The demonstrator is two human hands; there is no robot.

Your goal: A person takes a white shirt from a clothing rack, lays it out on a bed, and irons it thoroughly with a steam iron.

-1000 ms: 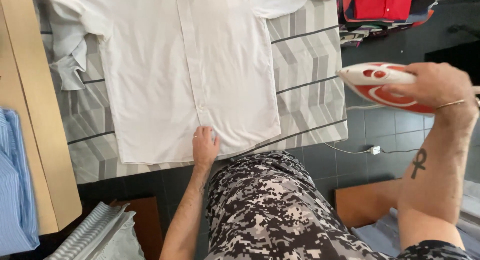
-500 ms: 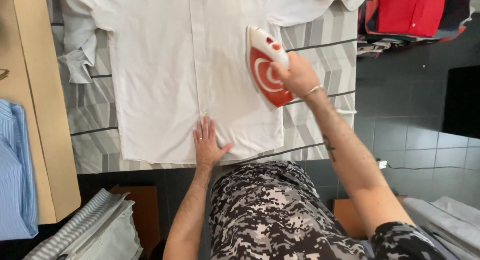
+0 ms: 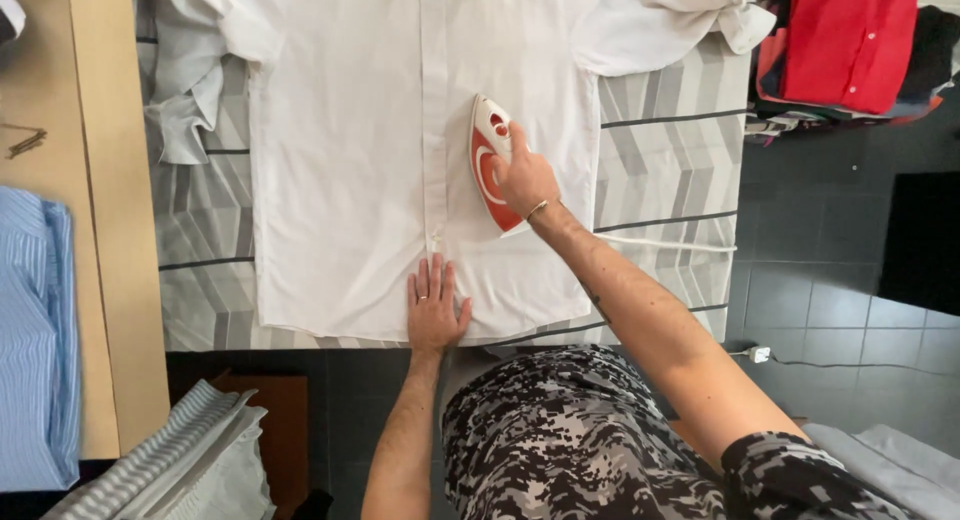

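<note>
We see iron (image 3: 488, 165) flat on white shirt (image 3: 350, 160), long axis lengthwise, nose pointing toward collar | right hand (image 3: 525, 177) fingers clamped on its handle | left hand (image 3: 434, 310) fingers together, flat on hem.

One head-worn camera looks steeply down, close over the ironing board (image 3: 650, 170), its near edge lowest.

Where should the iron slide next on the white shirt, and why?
Probably toward the hem. The right hand holds the iron mid-panel on the white shirt, while the left hand presses the hem flat, keeping that stretch of cloth taut between them.
</note>
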